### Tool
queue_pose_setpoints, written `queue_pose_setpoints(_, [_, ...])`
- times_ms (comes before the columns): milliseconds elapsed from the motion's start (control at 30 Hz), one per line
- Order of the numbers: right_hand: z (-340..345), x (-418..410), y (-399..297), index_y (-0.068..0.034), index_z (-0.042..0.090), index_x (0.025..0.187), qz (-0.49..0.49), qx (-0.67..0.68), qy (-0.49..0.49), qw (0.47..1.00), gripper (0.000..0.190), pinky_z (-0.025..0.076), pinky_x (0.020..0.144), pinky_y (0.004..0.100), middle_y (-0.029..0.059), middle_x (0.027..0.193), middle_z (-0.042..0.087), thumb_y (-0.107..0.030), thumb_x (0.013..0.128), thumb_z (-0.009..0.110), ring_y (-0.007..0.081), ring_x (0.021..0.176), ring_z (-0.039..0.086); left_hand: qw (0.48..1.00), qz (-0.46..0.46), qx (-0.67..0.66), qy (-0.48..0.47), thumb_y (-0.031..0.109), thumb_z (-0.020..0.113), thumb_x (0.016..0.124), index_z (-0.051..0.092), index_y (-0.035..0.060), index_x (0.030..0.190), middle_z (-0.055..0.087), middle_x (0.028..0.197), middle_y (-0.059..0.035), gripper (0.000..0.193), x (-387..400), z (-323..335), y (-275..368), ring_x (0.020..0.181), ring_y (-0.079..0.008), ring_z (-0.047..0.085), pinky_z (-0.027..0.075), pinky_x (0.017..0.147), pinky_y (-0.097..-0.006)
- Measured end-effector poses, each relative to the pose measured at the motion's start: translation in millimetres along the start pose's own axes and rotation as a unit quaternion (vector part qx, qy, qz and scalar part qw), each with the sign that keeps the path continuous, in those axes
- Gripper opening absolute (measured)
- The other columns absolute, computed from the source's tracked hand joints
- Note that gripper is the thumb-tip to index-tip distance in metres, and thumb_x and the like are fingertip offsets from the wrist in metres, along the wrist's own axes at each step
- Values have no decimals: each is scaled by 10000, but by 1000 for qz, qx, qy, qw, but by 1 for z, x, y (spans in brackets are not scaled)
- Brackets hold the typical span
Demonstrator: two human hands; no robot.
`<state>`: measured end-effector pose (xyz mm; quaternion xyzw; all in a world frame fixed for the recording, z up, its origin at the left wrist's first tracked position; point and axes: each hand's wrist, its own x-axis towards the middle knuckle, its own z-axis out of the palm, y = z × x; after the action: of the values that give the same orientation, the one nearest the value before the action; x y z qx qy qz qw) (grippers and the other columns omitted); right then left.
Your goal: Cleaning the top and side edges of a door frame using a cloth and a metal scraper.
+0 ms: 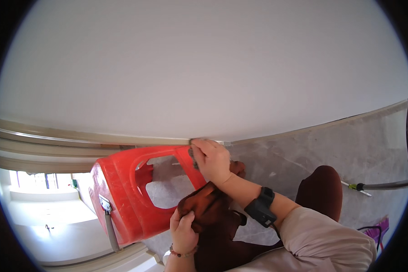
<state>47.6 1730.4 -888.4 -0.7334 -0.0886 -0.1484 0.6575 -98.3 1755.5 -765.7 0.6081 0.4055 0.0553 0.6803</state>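
My right hand (212,159) grips a dark grey scouring pad (193,158), which looks like steel wool. Its fingertips are at the lower edge of the white wall (204,74), by the end of a beige frame (149,137). Lower down, my left hand (183,229) pinches a brown cloth (199,207). Just left of both hands stands a red plastic stool (124,190) with openings in its sides. On the stool's top lies a scraper (106,207) with a metal plate and a grey handle, which sticks out past the edge.
Grey tiled floor (268,156) runs along the wall. My bent knee (321,190) is at the right. Beyond it are a grey pole (387,185) with a green joint and a purple broom (377,231). A bright room (54,210) with a window opens at the left.
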Motion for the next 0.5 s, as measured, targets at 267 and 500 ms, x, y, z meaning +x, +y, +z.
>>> queue_pose_setpoints(267, [5,-9,11,-99,608,807,-9,-5,16,1000,80,466,559,355,70,708,605,-118,730,595,264,638,582,999,22,34,31,67,452,794,540,8,1025,563,810,-29,254,0,2,-3,590,-89,512,408,473,-201])
queue_pose_setpoints(500, [11,-38,83,-102,626,843,118,-83,-10,989,102,464,569,338,93,739,605,-137,760,578,276,667,586,997,42,69,-12,63,457,780,539,-15,964,566,947,-86,216,-2,-11,-11,845,-181,554,451,720,-283])
